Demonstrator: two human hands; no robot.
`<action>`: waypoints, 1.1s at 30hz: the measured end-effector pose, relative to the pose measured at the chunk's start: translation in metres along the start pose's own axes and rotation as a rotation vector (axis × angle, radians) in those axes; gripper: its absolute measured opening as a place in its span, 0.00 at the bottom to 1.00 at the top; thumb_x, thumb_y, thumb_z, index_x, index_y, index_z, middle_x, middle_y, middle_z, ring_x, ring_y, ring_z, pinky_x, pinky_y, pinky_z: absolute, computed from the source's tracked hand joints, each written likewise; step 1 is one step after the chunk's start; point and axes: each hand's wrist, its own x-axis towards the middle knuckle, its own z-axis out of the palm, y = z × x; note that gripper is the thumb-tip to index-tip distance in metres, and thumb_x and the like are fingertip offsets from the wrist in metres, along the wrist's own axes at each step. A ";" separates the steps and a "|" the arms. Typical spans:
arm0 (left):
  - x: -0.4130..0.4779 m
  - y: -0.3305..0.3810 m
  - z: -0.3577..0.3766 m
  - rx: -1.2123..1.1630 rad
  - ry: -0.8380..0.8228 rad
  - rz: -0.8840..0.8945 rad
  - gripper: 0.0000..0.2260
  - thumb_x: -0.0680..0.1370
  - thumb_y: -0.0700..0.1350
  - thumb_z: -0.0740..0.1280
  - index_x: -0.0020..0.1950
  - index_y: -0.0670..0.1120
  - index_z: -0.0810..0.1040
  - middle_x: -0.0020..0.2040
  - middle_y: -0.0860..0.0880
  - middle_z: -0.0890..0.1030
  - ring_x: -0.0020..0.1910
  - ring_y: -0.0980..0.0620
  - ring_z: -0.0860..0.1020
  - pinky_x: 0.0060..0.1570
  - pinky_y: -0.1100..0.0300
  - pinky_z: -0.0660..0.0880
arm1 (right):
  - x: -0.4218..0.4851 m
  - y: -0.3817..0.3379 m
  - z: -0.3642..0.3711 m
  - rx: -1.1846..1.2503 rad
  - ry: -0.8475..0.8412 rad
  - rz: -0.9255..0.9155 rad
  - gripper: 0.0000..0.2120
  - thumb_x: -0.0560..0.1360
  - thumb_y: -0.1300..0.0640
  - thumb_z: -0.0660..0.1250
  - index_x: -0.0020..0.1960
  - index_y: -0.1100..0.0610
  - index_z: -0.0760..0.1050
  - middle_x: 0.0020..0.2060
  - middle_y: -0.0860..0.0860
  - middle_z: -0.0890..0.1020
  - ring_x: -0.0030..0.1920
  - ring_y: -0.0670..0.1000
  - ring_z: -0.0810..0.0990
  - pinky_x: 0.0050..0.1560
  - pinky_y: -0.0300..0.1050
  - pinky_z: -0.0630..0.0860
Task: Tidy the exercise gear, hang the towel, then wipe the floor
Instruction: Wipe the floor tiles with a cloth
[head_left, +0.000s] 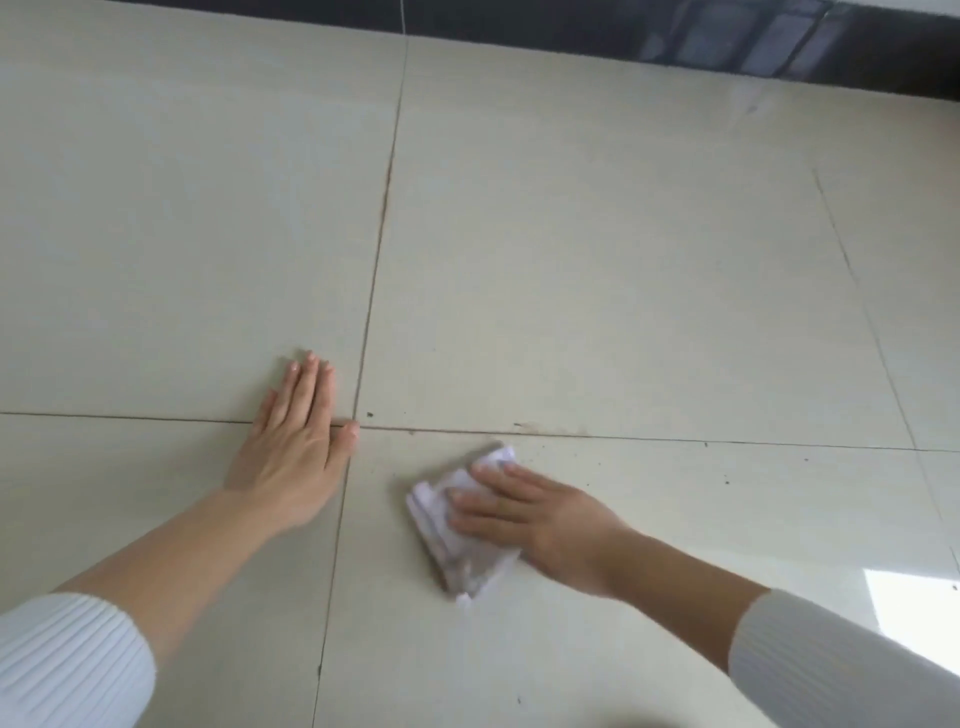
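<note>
A crumpled white cloth (434, 512) lies on the pale tiled floor (623, 260).

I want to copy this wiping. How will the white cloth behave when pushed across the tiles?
The cloth looks crumpled and folded, so probably floppy and light. On the glossy floor it likely slides easily under the flat right hand.

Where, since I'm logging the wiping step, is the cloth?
Head view, lower centre: the white cloth lies on the tiled floor under the right hand, just right of the left hand.
</note>
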 end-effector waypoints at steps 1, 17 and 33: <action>-0.001 0.004 0.000 -0.002 -0.011 -0.018 0.31 0.79 0.60 0.37 0.76 0.45 0.34 0.75 0.50 0.31 0.74 0.55 0.32 0.75 0.54 0.38 | -0.013 0.021 -0.005 0.041 0.082 0.194 0.26 0.74 0.64 0.60 0.72 0.51 0.69 0.72 0.47 0.68 0.74 0.55 0.62 0.74 0.50 0.60; -0.009 0.040 0.017 0.143 0.045 0.238 0.37 0.76 0.60 0.38 0.77 0.36 0.49 0.78 0.43 0.45 0.77 0.49 0.44 0.75 0.52 0.44 | -0.060 -0.103 0.020 0.027 -0.017 0.157 0.23 0.77 0.58 0.58 0.72 0.48 0.68 0.72 0.46 0.68 0.74 0.63 0.59 0.74 0.57 0.56; -0.002 0.048 0.016 0.079 0.010 0.173 0.38 0.74 0.62 0.40 0.78 0.40 0.45 0.78 0.41 0.41 0.77 0.46 0.39 0.74 0.51 0.41 | -0.155 0.035 -0.037 0.043 0.052 1.061 0.29 0.77 0.61 0.66 0.75 0.50 0.61 0.75 0.49 0.63 0.74 0.60 0.61 0.63 0.58 0.73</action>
